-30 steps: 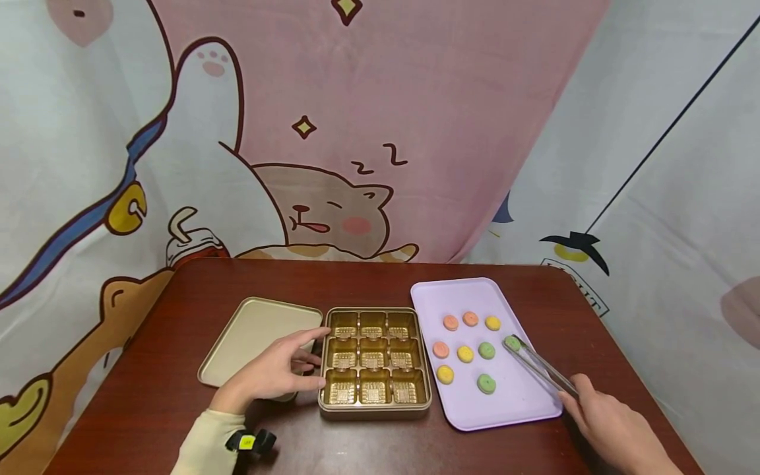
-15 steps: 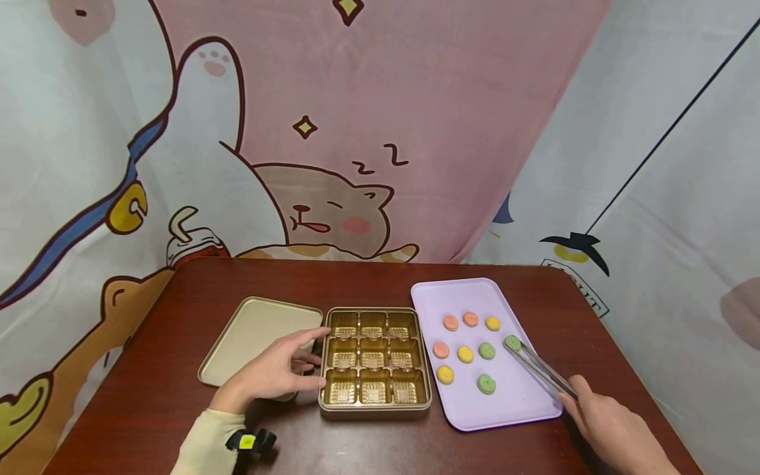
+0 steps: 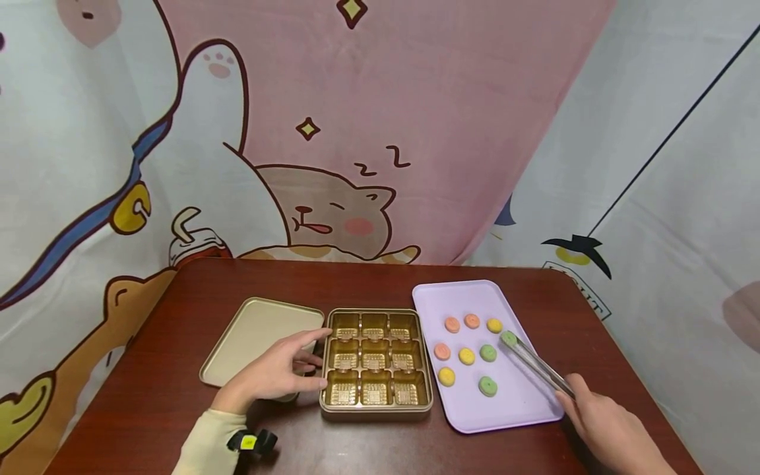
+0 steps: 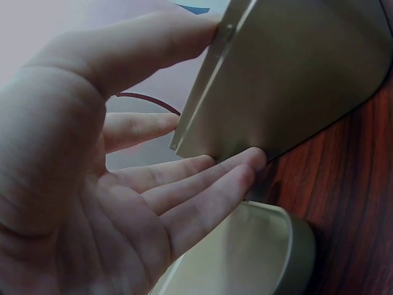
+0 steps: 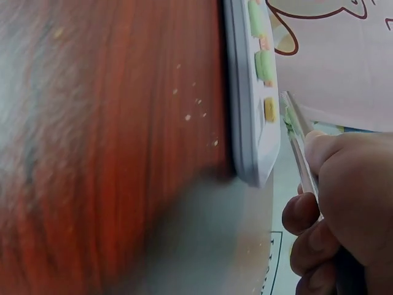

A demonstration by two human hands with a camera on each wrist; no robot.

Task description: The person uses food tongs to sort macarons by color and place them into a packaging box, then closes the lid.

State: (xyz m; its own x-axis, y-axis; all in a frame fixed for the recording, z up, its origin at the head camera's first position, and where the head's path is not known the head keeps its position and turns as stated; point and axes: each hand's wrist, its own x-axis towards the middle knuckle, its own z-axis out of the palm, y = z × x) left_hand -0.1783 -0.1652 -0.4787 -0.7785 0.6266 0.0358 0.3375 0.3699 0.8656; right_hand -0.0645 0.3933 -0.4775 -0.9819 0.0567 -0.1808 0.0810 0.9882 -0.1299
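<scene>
My left hand [image 3: 270, 369] rests against the left side of a gold box [image 3: 377, 410], thumb and fingertips touching its wall. The left wrist view shows those fingers fairly straight on the box wall [image 4: 295, 74]. Inside the box is a gold insert with several square compartments. My right hand [image 3: 611, 422] grips metal tongs [image 3: 540, 366], whose tips pinch a green macaron [image 3: 508, 339] over the right side of the lilac tray [image 3: 522, 409]. In the right wrist view, that macaron [image 5: 288, 121] hangs above the tray [image 5: 242, 123], its surface mostly hidden by the tongs.
Several pink, yellow and green macarons, such as a yellow macaron [image 3: 446, 377], lie on the tray. Left of the box is a gold lid [image 3: 255, 333], partly behind my left hand. All stand on a dark wooden table [image 3: 368, 284] before a printed cloth [image 3: 451, 132].
The tongs' arms have come together on the green macaron. Macaron and tips have shifted slightly left and up, off the tray. My left hand stays at the box.
</scene>
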